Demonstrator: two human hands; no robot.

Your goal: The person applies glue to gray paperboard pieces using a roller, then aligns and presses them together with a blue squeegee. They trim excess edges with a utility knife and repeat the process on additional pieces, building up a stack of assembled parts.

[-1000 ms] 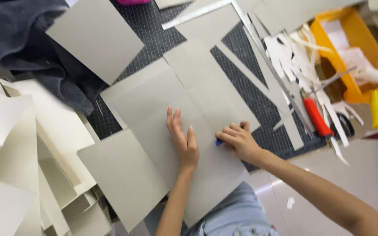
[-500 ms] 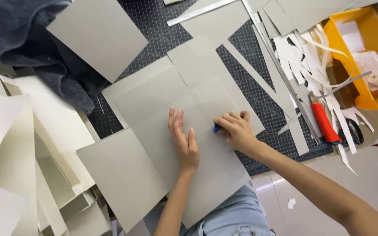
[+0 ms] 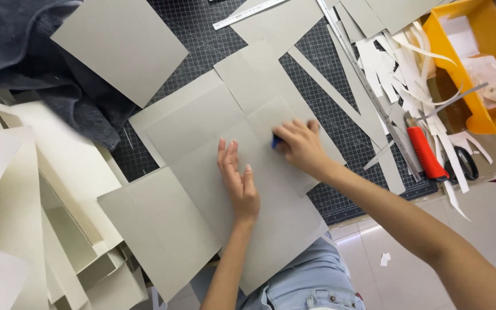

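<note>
Grey card sheet (image 3: 219,172) under flat left hand (image 3: 237,181), right-hand fingers (image 3: 294,135) clenched on blue tool (image 3: 275,141), gridded cutting mat (image 3: 202,28) beneath.

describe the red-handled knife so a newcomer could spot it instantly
Start at the yellow bin on the right. Just left of its lower corner, among white paper strips, lies the knife. It is the only red thing there; the scissors beside it are black.
</note>
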